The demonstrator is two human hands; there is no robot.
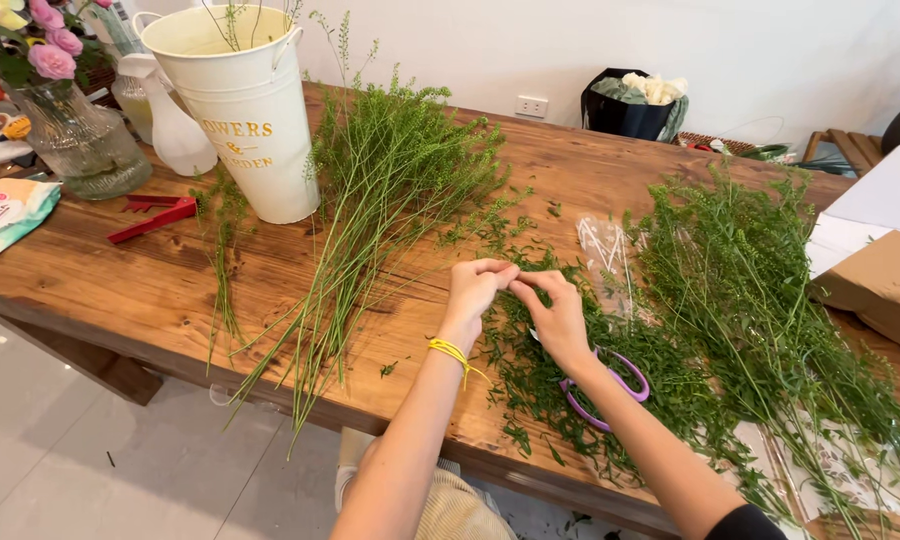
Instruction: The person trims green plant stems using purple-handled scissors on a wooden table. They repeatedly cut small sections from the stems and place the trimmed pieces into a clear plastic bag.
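Left hand [473, 287] and right hand [558, 315]: fingertips pressed together, pinching one thin green sprig [515, 281] between them above the worn wooden table [150, 290]; the sprig itself is too small to make out clearly. Purple-handled scissors [610, 385]: blades hidden beneath the right wrist, among loose green trimmings [540, 380]. Yellow band [452, 351]: on left wrist.

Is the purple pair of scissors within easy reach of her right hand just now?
Probably yes. The purple scissors lie on the cuttings just under the right hand's wrist, nothing covering them, though the fingers are busy pinching a sprig with the left hand.
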